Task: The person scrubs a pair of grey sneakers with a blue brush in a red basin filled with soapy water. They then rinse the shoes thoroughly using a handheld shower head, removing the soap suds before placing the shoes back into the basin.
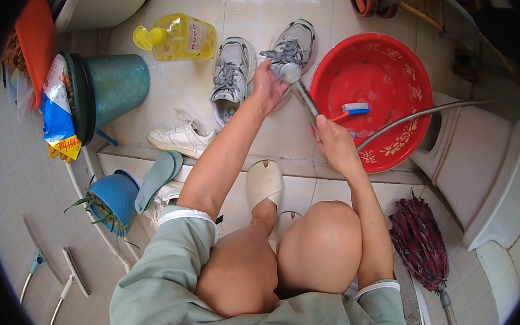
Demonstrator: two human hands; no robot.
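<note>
My right hand (335,143) grips the metal handle of a hand shower (308,97), whose round head points up and left. At that head my left hand (268,87) is held palm up with the thumb apart; its fingers are partly hidden behind the head. Just beyond them stands a grey-and-white sneaker (300,35) with grey laces, its heel partly covered. The matching sneaker (233,68) is to the left of it. A red plastic basin (381,80) sits to the right, holding a scrub brush (355,109) with white bristles. The shower hose (400,125) crosses the basin's rim.
A yellow pump bottle (185,37) lies left of the sneakers. White sneakers (181,138) and green insoles (157,184) are by the step edge (314,169). A green bucket (114,96) and blue flowerpot (112,201) stand left; a toilet (475,156) and mop (421,241) right.
</note>
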